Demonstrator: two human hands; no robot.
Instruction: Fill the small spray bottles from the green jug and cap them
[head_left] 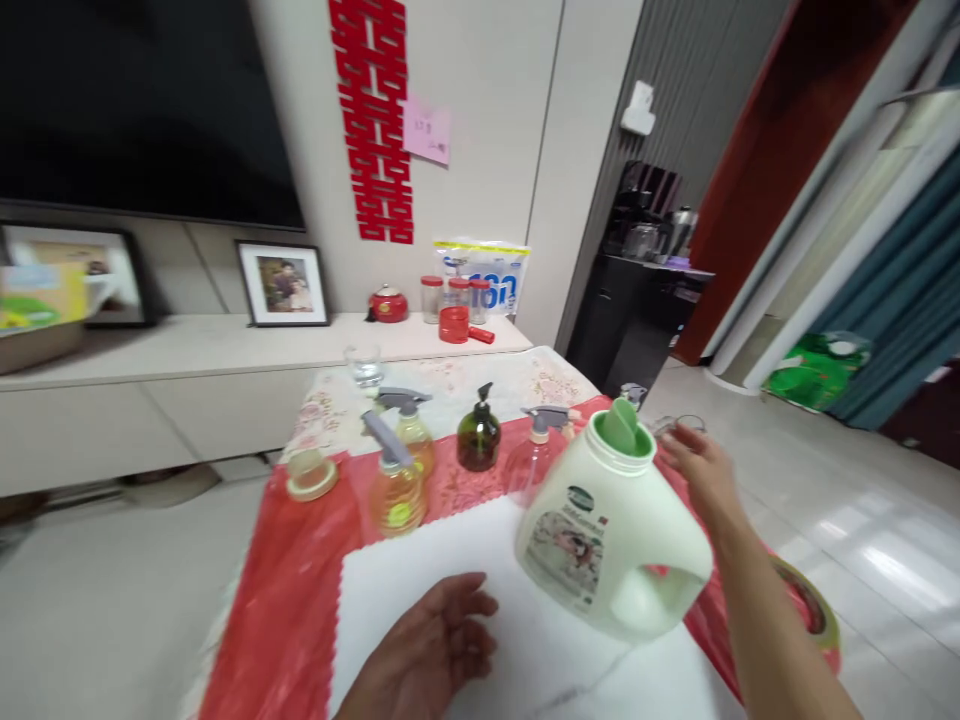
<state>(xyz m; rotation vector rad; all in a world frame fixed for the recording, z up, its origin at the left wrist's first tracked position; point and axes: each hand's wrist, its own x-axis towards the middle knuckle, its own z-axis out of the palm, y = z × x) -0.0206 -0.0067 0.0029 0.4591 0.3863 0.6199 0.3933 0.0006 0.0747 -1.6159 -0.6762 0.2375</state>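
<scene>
Beside our right hand (701,475) we see a smooth plastic jug (637,520); beyond our left hand (431,640), glossy translucent bottles (399,497).

On my feed: table (517,375), floral cloth (427,373), red sheeting (292,580); white mat (405,580) bearing pale jug (622,530); beyond, spray bottles (400,495), green pump bottle (478,442), cream cap (310,475).

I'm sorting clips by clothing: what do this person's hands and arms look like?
The left hand and right hand are both gloveless. The right forearm is bare to the picture's edge, with no sleeve, watch or bracelet showing. The picture cuts off the left forearm, so any sleeve there is out of view.
</scene>
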